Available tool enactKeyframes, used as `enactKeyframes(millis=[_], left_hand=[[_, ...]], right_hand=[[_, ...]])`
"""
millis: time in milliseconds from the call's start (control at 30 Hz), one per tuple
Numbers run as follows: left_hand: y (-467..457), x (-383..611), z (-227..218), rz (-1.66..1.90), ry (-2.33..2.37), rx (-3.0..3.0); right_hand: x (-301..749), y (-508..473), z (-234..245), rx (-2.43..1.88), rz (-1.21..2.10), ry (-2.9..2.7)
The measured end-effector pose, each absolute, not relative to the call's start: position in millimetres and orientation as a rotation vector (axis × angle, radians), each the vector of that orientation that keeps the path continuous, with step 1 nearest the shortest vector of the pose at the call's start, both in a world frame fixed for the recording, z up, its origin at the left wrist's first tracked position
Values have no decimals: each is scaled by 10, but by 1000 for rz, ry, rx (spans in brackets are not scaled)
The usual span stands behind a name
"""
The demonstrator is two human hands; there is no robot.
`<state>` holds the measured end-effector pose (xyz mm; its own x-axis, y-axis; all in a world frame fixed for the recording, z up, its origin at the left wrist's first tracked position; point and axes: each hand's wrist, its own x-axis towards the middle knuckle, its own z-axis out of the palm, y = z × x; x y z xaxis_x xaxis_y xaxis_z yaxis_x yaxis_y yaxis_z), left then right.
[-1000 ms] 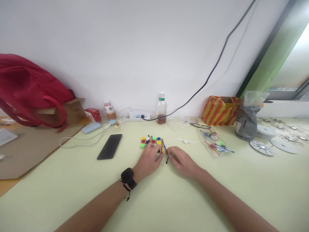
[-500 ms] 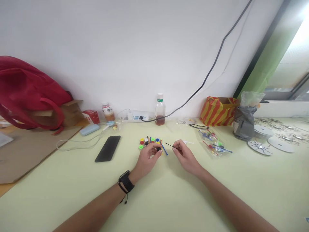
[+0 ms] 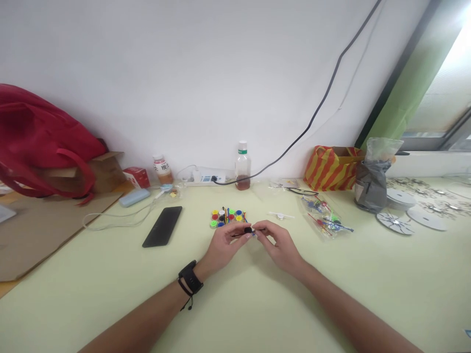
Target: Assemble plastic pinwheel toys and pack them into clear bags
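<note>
My left hand (image 3: 225, 247) is closed in a pinch around a small black round piece (image 3: 248, 230). A thin black stick (image 3: 237, 235) shows on both sides of that piece, and my right hand (image 3: 281, 247) pinches its right part. Both sets of fingertips almost meet; whether the stick runs through the piece or behind it, I cannot tell. Just beyond my left hand sits a group of coloured round pieces (image 3: 214, 217) in rows, with coloured sticks (image 3: 226, 215) among them. A white stick with a white round piece (image 3: 280, 215) lies beyond my right hand.
A black phone (image 3: 162, 227) lies to the left, near a white cable. Clear bags of coloured parts (image 3: 326, 220) and white discs (image 3: 395, 224) are on the right. At the wall stand a bottle (image 3: 243, 166), a power strip (image 3: 206, 177) and a striped bag (image 3: 331, 167).
My right hand has moved left with the black stick, bringing it to the black round piece in my left hand. The two hands are now together.
</note>
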<state>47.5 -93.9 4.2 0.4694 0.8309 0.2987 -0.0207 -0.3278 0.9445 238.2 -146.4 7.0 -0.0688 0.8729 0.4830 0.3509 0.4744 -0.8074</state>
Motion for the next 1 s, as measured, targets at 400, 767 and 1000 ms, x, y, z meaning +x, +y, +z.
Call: enactKeyframes(millis=[400,767,1000], left_hand=[[-902,438,3,1087,664,1771],[-930,442,51,1010,631,1760],[-951,430,110,918,546,1625]], right_hand=[[2474,-1438,104,-1166,685,-1666],[2515,-1403,55,-1127,837,-1638],[2515,-1388,68,-1082,885,-1589]])
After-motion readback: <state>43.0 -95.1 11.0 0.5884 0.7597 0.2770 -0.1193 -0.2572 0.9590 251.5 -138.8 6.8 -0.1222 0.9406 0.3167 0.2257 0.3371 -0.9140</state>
